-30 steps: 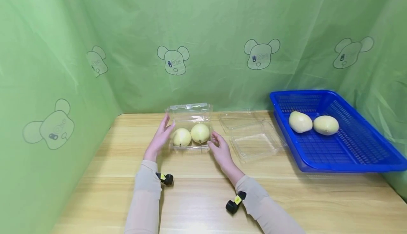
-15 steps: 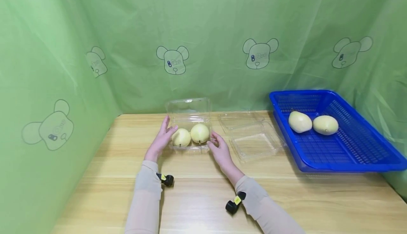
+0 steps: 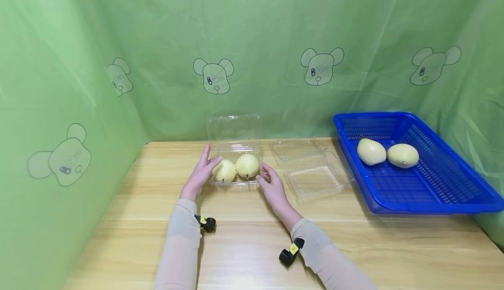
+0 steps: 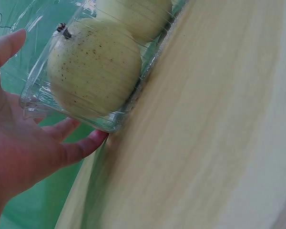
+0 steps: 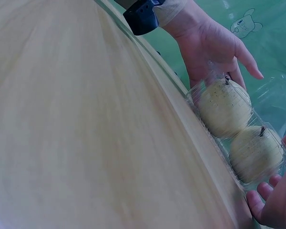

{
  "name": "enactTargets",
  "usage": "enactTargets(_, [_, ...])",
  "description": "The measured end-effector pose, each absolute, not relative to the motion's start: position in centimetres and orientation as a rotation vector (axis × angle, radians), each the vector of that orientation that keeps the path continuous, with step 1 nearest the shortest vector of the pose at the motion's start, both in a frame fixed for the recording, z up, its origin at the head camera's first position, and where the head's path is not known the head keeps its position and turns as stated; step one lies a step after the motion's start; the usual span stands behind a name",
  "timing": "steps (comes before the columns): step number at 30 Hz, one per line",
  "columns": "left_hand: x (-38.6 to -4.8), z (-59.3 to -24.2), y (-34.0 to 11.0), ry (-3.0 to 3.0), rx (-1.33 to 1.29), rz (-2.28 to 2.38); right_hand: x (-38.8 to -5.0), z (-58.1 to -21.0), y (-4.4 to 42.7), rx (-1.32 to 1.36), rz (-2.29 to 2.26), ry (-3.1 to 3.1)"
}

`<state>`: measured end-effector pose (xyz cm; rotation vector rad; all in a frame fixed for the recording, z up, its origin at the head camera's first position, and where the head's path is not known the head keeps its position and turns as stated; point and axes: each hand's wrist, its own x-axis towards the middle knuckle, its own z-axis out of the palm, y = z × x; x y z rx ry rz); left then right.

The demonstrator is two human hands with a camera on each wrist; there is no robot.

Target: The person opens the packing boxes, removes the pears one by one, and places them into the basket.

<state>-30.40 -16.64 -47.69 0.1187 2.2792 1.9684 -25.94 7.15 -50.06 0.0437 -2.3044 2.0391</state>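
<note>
Two pale yellow pears [image 3: 224, 170] with dark stems sit side by side in a clear plastic clamshell box [image 3: 234, 146] on the table, its lid raised at the back. My left hand [image 3: 199, 174] is at the box's left side, thumb spread above the rim. In the left wrist view, a fingertip of the left hand [image 4: 33, 148] touches the bottom corner of the box [image 4: 115, 121]. At the opposite side is my right hand [image 3: 274, 189], fingers slightly bent along the box wall. The right wrist view shows the right hand [image 5: 274, 202] only partly, its fingertips beside the box.
Another clear clamshell box [image 3: 315, 178] lies spread open right of the hands. Farther right stands a blue plastic basket [image 3: 433, 209] with two pale yellow fruits [image 3: 403, 155] in it. A green printed curtain [image 3: 267, 102] hangs behind the wooden table [image 3: 236, 242].
The box lid has swung back and up, now standing taller behind the pears. My left hand has shifted slightly, its thumb still near the left pear; the right hand stays in place.
</note>
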Motion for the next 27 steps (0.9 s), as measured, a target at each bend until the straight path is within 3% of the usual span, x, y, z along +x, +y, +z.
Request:
enactTargets(17, [-30.5, -48.1, -16.3, 2.325, 0.104, 1.904, -25.9, -50.0, 7.1, 0.033, 2.044, -2.292])
enactTargets(27, [-29.7, -46.5, -17.0, 2.414, 0.103, 1.842, -26.0, -50.1, 7.1, 0.044, 2.029, -2.299])
